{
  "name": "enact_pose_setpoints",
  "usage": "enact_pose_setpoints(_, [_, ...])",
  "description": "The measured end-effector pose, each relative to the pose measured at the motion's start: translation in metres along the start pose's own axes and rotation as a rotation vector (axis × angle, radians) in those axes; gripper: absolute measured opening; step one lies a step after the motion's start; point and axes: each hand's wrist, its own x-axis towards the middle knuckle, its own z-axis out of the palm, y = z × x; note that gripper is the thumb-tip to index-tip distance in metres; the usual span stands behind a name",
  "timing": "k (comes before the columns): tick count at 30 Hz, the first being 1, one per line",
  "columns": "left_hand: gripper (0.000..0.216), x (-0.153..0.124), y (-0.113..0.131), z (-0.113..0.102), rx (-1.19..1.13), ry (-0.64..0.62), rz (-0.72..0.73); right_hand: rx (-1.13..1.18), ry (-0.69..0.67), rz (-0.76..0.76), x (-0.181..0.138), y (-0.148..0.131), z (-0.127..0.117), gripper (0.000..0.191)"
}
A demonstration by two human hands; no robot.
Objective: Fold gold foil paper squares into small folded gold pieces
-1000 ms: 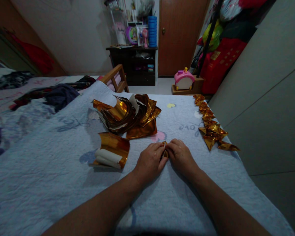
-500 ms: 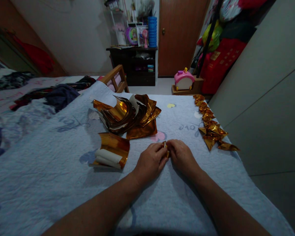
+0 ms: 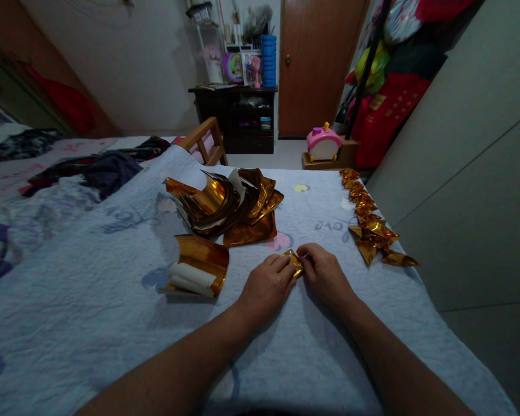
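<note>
My left hand [image 3: 266, 286] and my right hand [image 3: 327, 274] meet over a pale blue quilt [image 3: 112, 323], both pinching one small folded piece of gold foil paper [image 3: 295, 260] between the fingertips. The piece rests low against the quilt and is mostly hidden by my fingers. A curled gold sheet [image 3: 197, 267] with a white underside lies to the left of my left hand. Behind it sits a loose heap of gold sheets [image 3: 227, 205]. A row of folded gold pieces [image 3: 368, 219] runs along the quilt's right edge, beside my right hand.
A grey wall panel [image 3: 468, 185] stands right of the bed. Dark clothes [image 3: 108, 167] lie at the far left. Past the bed are a wooden chair [image 3: 203, 141], a dark shelf unit [image 3: 238, 115], a pink toy [image 3: 324, 141] and a brown door [image 3: 314, 63].
The folded gold piece now shows more between my fingertips, and my right hand has shifted slightly up and left over it. The view has tilted a little.
</note>
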Motion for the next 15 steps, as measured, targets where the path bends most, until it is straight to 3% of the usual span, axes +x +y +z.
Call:
enact_pose_setpoints(8, [0.024,0.0006,-0.0007,0.0013,0.031,0.000,0.002,-0.001,-0.028,-0.036,-0.0012,0.0008,-0.0005,0.023])
enact_pose_setpoints(15, [0.022,0.0004,0.0006,-0.0005,0.000,0.009,-0.006,-0.148,-0.046,-0.074,-0.0045,-0.0023,-0.0024,0.030])
